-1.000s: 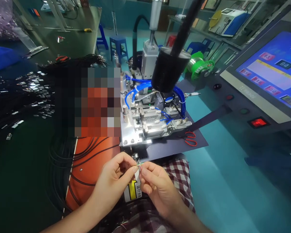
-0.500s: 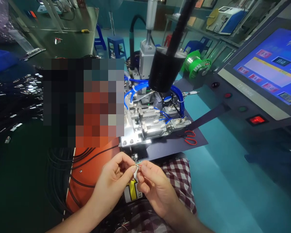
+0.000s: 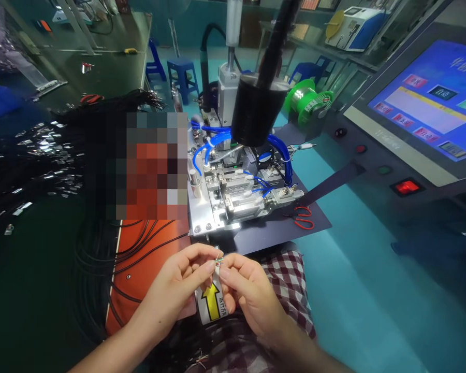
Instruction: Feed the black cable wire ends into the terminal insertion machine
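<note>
My left hand (image 3: 186, 274) and my right hand (image 3: 250, 282) meet low in the middle of the view, fingertips close together. Between them are thin coloured wires (image 3: 219, 262), with green, red and pale strands showing. Both hands pinch these wires between thumb and forefinger. What the wires join is hidden by my fingers. Just below sits a white label with a yellow arrow (image 3: 212, 303). Left of my hands, black cables (image 3: 151, 265) run across an orange panel (image 3: 134, 290).
Ahead stands a metal machine (image 3: 233, 194) with blue air tubes and a black cylinder (image 3: 258, 111) above. Red-handled snips (image 3: 303, 217) lie on its dark base plate. A green spool (image 3: 308, 103) and a touchscreen (image 3: 427, 103) are to the right. Bundled black cables (image 3: 34, 155) cover the left bench.
My fingertips have shifted slightly on the wires, and my right hand is turned a little more inward. The view has moved a little, showing more of the arrow label.
</note>
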### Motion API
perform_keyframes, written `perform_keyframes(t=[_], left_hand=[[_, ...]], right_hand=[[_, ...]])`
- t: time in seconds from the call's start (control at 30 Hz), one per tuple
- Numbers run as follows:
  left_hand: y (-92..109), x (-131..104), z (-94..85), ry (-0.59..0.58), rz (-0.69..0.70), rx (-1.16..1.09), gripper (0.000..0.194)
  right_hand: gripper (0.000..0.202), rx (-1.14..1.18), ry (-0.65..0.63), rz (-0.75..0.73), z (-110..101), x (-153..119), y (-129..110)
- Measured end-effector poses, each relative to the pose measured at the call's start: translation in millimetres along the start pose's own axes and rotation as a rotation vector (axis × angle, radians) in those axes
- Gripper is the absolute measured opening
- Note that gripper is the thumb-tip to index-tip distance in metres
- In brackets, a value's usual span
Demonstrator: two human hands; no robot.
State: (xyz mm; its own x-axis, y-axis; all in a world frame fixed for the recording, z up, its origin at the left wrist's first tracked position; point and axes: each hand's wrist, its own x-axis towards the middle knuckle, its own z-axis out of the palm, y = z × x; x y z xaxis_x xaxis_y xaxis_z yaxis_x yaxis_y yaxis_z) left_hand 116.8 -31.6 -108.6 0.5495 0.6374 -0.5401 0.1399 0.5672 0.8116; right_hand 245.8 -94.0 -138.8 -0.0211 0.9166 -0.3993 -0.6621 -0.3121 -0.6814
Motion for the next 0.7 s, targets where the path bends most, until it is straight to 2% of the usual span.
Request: perform_keyframes(t=[0.07, 0.2, 0.4, 0.47, 0.57, 0.7], left_hand=[[3, 1, 0.0, -0.016, -0.057, -0.05, 0.02], [1, 2, 1.1, -0.009, -0.051, -0.12, 0.017], [-4, -2, 5.8, 0.079, -0.092, -0.223, 0.022], [-4, -1, 5.6, 0.066, -0.07, -0.18, 0.021], [-2, 0, 3.0, 0.004, -0.006, 0.022, 0.019], [-1, -2, 1.7, 0.004, 0.019, 0.173, 0.018]], right_hand=[[0.023, -0.015, -0.027, -0.002, -3, 1, 2], [0.024, -0.082, -0.071, -0.011, -5, -2, 3], [0.022, -0.32, 0.013, -0.081, 1, -7, 1], [0.021, -0.38, 0.035, -0.103, 1, -8, 1], [0.019, -0.455, 0.079, -0.135, -3, -11, 1], [0.017, -0.522, 0.095, -0.146, -14, -10, -9]])
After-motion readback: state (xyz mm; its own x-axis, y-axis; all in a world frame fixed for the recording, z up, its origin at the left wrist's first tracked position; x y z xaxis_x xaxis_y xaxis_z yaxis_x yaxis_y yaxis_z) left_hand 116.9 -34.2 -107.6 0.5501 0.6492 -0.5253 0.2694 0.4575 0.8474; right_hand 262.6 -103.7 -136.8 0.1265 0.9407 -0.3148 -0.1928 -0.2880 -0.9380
